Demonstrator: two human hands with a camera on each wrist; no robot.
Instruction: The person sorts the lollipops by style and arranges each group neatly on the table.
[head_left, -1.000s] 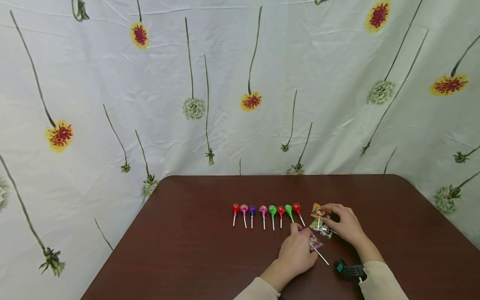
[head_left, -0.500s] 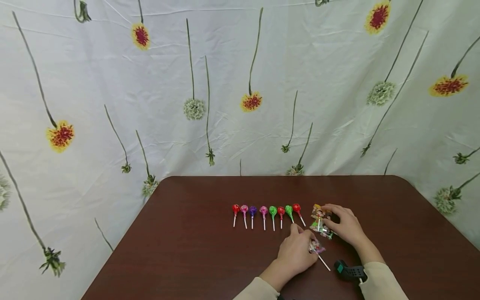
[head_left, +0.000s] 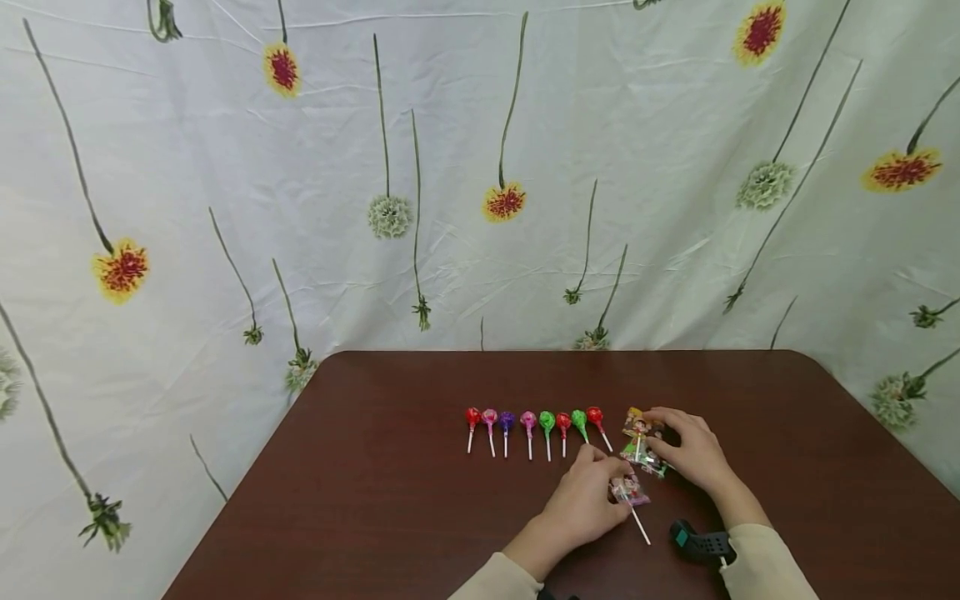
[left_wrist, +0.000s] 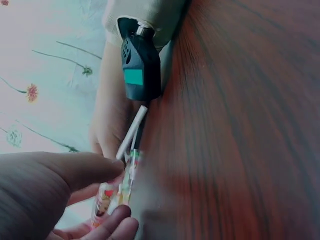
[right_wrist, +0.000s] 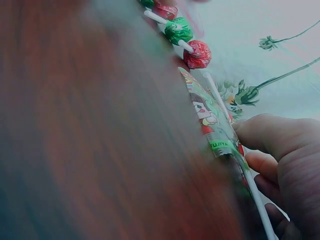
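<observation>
Near the table's right half, my left hand [head_left: 581, 500] pinches a lollipop [head_left: 630, 489] in a flat, clear and pink-purple wrapper. Its white stick points toward the near right. In the left wrist view the thumb and fingers are around the printed wrapper [left_wrist: 101, 202]. My right hand [head_left: 693, 450] holds a small overlapping group of flat-wrapped lollipops [head_left: 635, 427] against the table, thumb and a finger on them. One green-printed wrapper [right_wrist: 207, 112] shows in the right wrist view, beside white sticks. How many lie under the hand is hidden.
A row of several ball lollipops [head_left: 528, 418] in red, pink, purple and green wrappers lies left of the group, sticks toward the near edge. The dark brown table [head_left: 360, 500] has a flower-print cloth [head_left: 450, 275] behind it. A black wrist device [head_left: 701, 542] sits at the right sleeve.
The lollipop in my left hand has shifted and turned, its stick now steeper and its wrapper showing more. The left hand has moved slightly left. My right hand stays put.
</observation>
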